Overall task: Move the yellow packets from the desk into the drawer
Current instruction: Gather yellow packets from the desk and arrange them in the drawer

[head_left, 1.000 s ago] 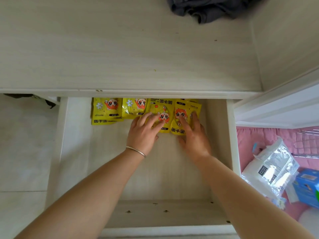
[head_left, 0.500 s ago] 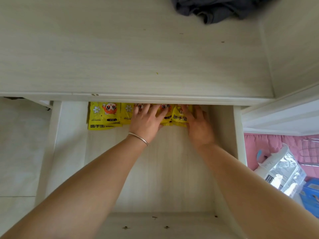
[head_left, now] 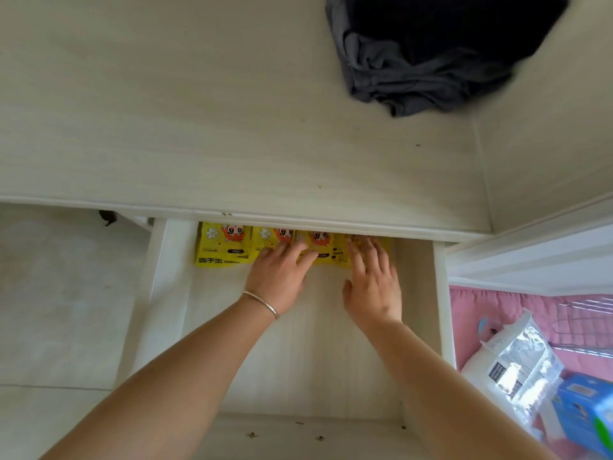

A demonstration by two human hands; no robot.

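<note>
Fingers (head_left: 292,252) of both hands flat on yellow packets (head_left: 222,244), far end of drawer (head_left: 438,293)

From my feed it's all pale wood-grain up top: a wide surface (head_left: 199,111) with a dark grey cloth (head_left: 414,71) bunched at the far right. Pale floor (head_left: 59,293) on the left. Right side has pink fabric (head_left: 497,310), 1 clear plastic bag (head_left: 517,370) and 1 blue box (head_left: 587,413). Soft, even light.
</note>
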